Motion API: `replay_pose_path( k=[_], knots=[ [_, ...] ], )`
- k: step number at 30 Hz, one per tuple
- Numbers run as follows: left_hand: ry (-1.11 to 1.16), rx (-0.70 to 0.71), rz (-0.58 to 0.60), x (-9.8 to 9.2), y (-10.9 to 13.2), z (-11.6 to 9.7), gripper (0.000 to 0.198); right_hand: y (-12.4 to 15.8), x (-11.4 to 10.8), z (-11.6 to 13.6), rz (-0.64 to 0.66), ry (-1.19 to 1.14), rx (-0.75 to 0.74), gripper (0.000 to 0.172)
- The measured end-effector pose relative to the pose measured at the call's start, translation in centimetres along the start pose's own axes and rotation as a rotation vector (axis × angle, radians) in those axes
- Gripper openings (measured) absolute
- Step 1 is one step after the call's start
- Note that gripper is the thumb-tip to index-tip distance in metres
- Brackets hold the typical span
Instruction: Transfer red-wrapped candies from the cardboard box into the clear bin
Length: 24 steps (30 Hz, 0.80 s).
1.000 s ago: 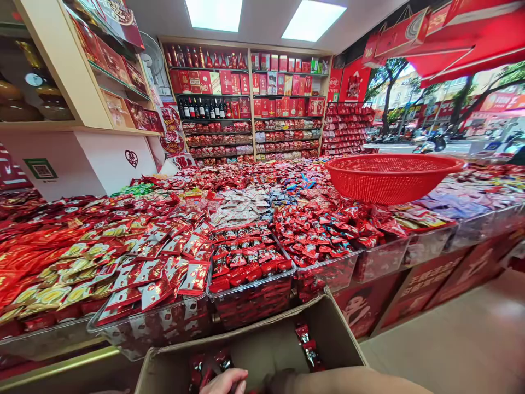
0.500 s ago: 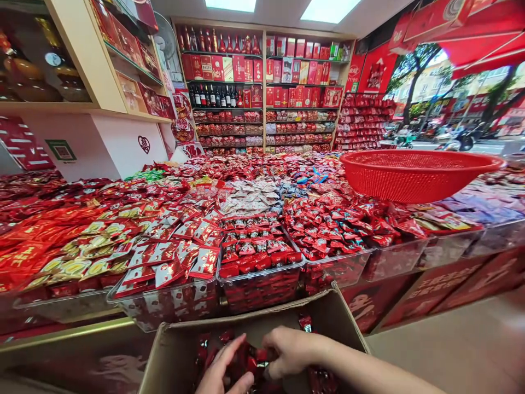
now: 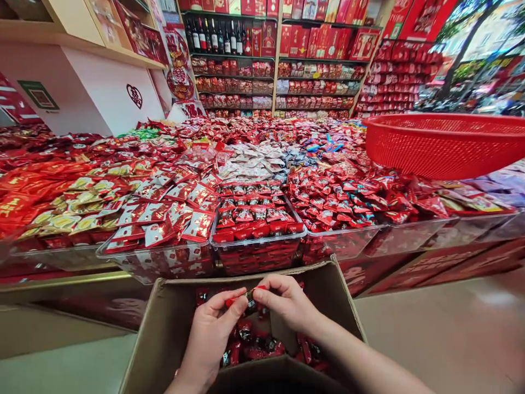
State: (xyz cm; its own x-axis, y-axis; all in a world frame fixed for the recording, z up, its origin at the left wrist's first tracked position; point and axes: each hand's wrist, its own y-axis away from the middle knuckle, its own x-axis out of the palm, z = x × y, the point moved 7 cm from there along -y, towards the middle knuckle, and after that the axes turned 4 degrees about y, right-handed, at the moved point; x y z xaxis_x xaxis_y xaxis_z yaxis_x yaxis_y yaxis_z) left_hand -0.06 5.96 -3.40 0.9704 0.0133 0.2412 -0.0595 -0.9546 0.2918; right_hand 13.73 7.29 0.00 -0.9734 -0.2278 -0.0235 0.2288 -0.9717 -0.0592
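Observation:
A small red and dark wrapped candy (image 3: 251,301) is pinched between my two hands, above an open cardboard box (image 3: 158,323). My left hand (image 3: 213,328) grips its left end with thumb and fingers. On its right end, my right hand (image 3: 287,303) holds it between thumb and forefinger. More red wrapped candies (image 3: 250,339) lie loose inside the box below. Just beyond the box, a clear plastic bin (image 3: 258,241) holds similar candies lined up in rows.
Bins heaped with red-and-white packets (image 3: 159,232) and red candies (image 3: 328,202) flank the middle bin. A red mesh basket (image 3: 443,148) rests on the goods at right. Shelves with bottles (image 3: 221,38) and boxes stand behind; a white pillar (image 3: 110,87) is at left.
Both hands have risen from among the candies in the box and now hold one candy between them. The view has tilted down, showing more of the box.

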Motion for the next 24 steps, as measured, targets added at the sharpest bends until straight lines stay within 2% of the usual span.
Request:
replay_pose_path(
  k=[5,6,10,12,14,16,17,19,20,24],
  knots=[
    [0.126,0.002,-0.047,0.6,0.1,-0.6,0.032,0.3,-0.1,0.4,-0.024,-0.057,0.015,0.033],
    [0.14,-0.001,-0.041,0.8,0.2,-0.7,0.032,0.4,-0.3,0.8,-0.043,0.009,-0.045,0.03],
    [0.243,-0.123,0.013,1.6,0.8,-0.8,0.044,1.9,-0.5,4.0,-0.083,0.393,-0.486,0.017],
    [0.289,-0.193,0.029,1.7,1.1,-0.8,0.047,2.7,0.0,4.6,-0.035,0.414,-0.575,0.019],
    [0.276,-0.15,-0.001,1.3,1.0,-1.5,0.047,2.8,0.4,4.5,0.008,0.287,-0.531,0.027],
    [0.217,-0.034,-0.05,0.8,0.9,-2.6,0.05,2.3,0.3,3.5,-0.009,0.058,-0.372,0.044],
    [0.176,0.021,-0.069,0.7,0.9,-3.1,0.053,2.0,0.2,2.7,-0.035,-0.045,-0.263,0.046],
    [0.093,0.088,-0.088,0.6,0.9,-3.7,0.054,1.4,0.1,1.2,-0.09,-0.155,-0.069,0.033],
    [0.062,0.105,-0.091,0.7,0.9,-3.8,0.051,1.1,0.1,0.9,-0.108,-0.159,-0.018,0.027],
    [0.083,0.156,-0.123,1.0,0.9,-3.8,0.036,0.6,-0.5,1.4,-0.134,-0.123,-0.056,0.027]
  ],
)
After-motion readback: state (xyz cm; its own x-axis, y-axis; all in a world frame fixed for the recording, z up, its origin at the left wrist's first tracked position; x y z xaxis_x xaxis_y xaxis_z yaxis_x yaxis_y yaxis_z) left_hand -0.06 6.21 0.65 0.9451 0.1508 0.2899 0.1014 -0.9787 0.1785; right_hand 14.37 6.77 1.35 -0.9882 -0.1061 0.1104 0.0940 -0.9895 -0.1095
